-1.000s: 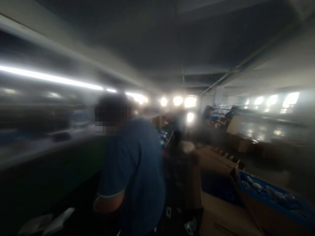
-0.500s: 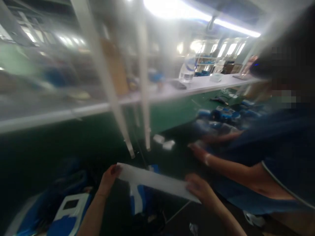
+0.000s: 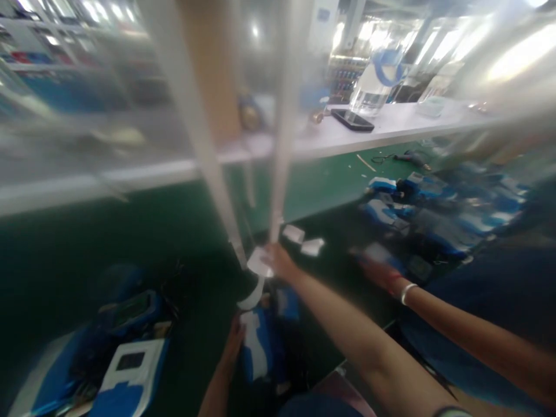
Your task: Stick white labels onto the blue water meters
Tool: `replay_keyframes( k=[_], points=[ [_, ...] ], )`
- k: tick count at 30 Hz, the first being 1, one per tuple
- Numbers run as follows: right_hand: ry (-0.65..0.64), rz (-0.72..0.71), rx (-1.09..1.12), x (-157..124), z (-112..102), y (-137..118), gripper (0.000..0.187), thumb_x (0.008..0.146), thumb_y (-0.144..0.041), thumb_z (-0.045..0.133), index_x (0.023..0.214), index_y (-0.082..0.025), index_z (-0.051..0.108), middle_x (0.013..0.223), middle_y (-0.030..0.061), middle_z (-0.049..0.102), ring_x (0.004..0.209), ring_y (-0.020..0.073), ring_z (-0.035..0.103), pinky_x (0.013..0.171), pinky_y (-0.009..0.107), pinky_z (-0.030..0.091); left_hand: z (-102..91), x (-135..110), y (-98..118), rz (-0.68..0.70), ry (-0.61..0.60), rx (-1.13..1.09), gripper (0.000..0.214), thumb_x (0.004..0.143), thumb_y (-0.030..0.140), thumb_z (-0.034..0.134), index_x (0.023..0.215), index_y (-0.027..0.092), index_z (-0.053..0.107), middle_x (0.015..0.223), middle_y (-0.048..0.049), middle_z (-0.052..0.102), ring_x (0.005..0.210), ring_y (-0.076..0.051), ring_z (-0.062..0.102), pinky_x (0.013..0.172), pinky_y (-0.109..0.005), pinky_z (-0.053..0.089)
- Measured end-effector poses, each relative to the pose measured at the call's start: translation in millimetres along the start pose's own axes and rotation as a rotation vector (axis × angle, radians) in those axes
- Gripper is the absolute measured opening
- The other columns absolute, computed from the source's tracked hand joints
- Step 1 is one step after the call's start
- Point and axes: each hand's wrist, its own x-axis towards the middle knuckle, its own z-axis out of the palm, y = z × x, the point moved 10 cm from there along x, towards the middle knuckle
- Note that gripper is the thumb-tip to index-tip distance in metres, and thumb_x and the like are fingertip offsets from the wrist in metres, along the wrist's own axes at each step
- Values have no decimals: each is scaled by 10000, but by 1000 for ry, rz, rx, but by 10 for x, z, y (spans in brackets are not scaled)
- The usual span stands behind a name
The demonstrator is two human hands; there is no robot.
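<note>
My right hand point(image 3: 280, 263) reaches forward over the dark green bench, closed on a white paper strip point(image 3: 257, 298). The strip hangs in a curl toward a blue-and-white handheld device point(image 3: 258, 350). Close in front of me, my left hand point(image 3: 236, 335) is curled against the device's left side; its fingers are partly hidden and blurred. Another blue piece point(image 3: 286, 304) lies just right of the device. Two small white pieces point(image 3: 303, 240) rest beyond my right hand.
More blue-and-white devices point(image 3: 130, 370) lie at left, and a pile of them point(image 3: 434, 202) at right. A co-worker's hand point(image 3: 382, 272) works there. Pale uprights point(image 3: 284, 133) stand ahead. The white shelf point(image 3: 321, 147) bears a phone point(image 3: 353, 120) and a bottle point(image 3: 369, 92).
The strip was stretched between both hands. My left hand has let it go and moved right to the device, while my right hand has carried it forward and left.
</note>
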Motion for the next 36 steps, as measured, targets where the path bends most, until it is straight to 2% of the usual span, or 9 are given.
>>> replay_keyframes(
  k=[5, 11, 13, 17, 22, 25, 28, 33, 36],
  points=[
    [60, 45, -59, -344, -50, 219, 358, 742, -295, 527, 1054, -119, 511, 1062, 109, 514, 1042, 191, 449, 914, 310, 344, 30, -112, -333, -135, 10, -123, 563, 738, 321, 567, 1239, 189, 348, 1066, -95, 565, 860, -186, 573, 731, -314, 472],
    [-251, -36, -190, -1075, 608, 419, 873, 493, -363, 717, 1266, -226, 335, 1308, 167, 291, 1204, 340, 262, 939, 511, 237, -59, -287, -504, -222, 120, -130, 513, 676, 322, 590, 1151, 206, 434, 975, -78, 613, 736, -172, 602, 625, -286, 473],
    [-264, -43, -139, -1159, 682, 506, 870, 511, -335, 699, 1283, -239, 309, 1256, 147, 353, 1162, 313, 327, 931, 471, 274, -106, -388, -510, -243, 180, -89, 507, 673, 346, 593, 1132, 193, 442, 963, -85, 616, 738, -180, 604, 622, -290, 472],
    [-208, 7, 134, -1118, 557, 817, 840, 494, -360, 694, 1241, -168, 361, 1159, 115, 434, 1075, 243, 415, 909, 358, 352, -271, -627, -481, -303, 305, 35, 489, 673, 370, 593, 1092, 149, 472, 907, -115, 625, 793, -239, 603, 657, -339, 468],
    [-155, 53, 428, -1205, 532, 1208, 762, 464, -365, 717, 1138, -183, 412, 1104, 74, 486, 994, 204, 484, 877, 339, 393, -430, -688, -101, -241, 466, 318, 589, 624, 268, 622, 1174, 180, 430, 1252, -146, 422, 1210, -320, 314, 969, -458, 269],
    [-164, 169, 564, -1376, 724, 1458, 771, 460, -328, 723, 1130, -211, 361, 1103, 68, 498, 990, 208, 503, 861, 354, 415, -94, -445, 402, 71, 350, 711, 586, 643, 155, 566, 1207, 209, 418, 1341, -105, 326, 1284, -274, 164, 1049, -441, 95],
    [-174, 246, 694, -1514, 916, 1618, 785, 489, -277, 708, 1159, -218, 303, 1141, 94, 485, 1021, 219, 499, 881, 370, 412, 368, -183, 583, 263, 140, 910, 647, 647, 47, 500, 1260, 206, 366, 1347, -101, 329, 1274, -241, 213, 1058, -406, 93],
    [-254, 255, 1020, -1487, 1141, 1605, 792, 497, -208, 671, 1173, -197, 257, 1203, 115, 447, 1066, 218, 479, 880, 366, 416, 716, 131, 475, 198, -62, 826, 630, 688, 97, 496, 1282, 241, 346, 1214, -98, 502, 1081, -263, 487, 962, -424, 314],
    [-395, 181, 939, -1386, 1156, 1464, 809, 511, -192, 655, 1206, -189, 241, 1218, 112, 442, 1071, 207, 477, 879, 355, 414, 763, 153, 476, 155, -89, 683, 703, 641, 159, 585, 1295, 202, 329, 1195, -117, 517, 1015, -277, 535, 930, -414, 363]
  ],
)
